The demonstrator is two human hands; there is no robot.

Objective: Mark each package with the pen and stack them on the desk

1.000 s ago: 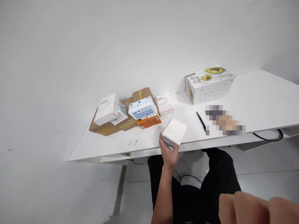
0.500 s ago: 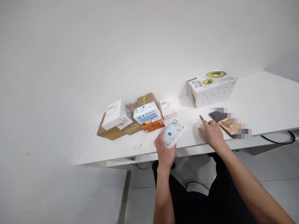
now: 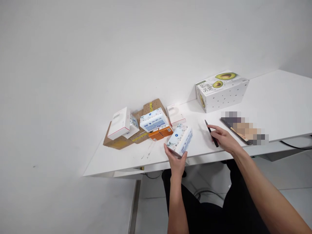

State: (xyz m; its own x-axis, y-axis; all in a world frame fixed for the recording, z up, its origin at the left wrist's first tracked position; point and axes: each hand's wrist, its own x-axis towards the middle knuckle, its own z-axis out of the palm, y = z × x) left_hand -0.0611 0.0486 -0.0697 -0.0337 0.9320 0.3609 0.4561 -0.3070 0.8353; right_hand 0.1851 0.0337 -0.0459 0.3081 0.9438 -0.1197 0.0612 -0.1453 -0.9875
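My left hand (image 3: 175, 161) grips the near end of a white tissue pack (image 3: 181, 138) printed with pale flowers and a blue logo. The pack is tilted, so its top and one printed side show. My right hand (image 3: 225, 139) has its thumb and fingers closed on a black pen (image 3: 211, 134), whose tip points away from me. To the right of that hand lies a dark phone (image 3: 231, 128), partly blurred out. Just beyond the left hand's pack sits an orange box (image 3: 161, 133) with another floral tissue pack (image 3: 156, 120) on top of it.
At the left, brown cardboard boxes (image 3: 117, 143) carry a white box (image 3: 119, 123) and a floral pack (image 3: 133, 126). A flat white box (image 3: 175, 114) lies near the wall. The avocado-printed box (image 3: 226, 94) stands at the back of the white table (image 3: 273, 107).
The tissue pack in my left hand has turned, and its printed side now shows. My right hand has drawn back slightly, and the pen shows more of its length.
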